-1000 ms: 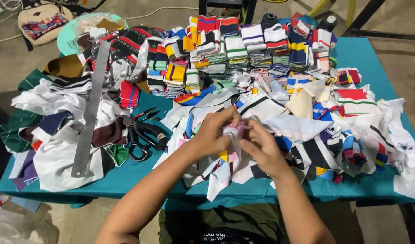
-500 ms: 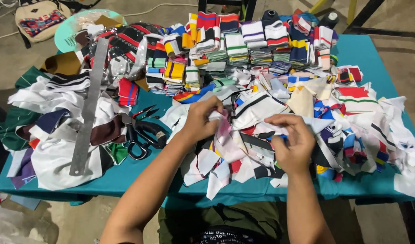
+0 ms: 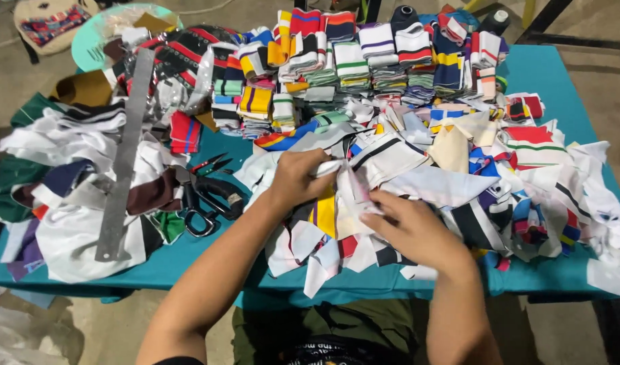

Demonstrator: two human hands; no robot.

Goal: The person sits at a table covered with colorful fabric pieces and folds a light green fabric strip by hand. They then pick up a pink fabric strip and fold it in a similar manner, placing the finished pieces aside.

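Pinching a white fabric strip [image 3: 331,167] in my left hand [image 3: 298,177] above the scrap pile [image 3: 418,182].
Right hand [image 3: 412,228] closes loosely on its lower end; soft, light, floppy; best gripped at edges.

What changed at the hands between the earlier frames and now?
The hands separated: the left hand kept pinching the white fabric strip, while the right hand dropped lower right onto the scrap pile. Scissors, metal ruler and folded stacks stayed put.
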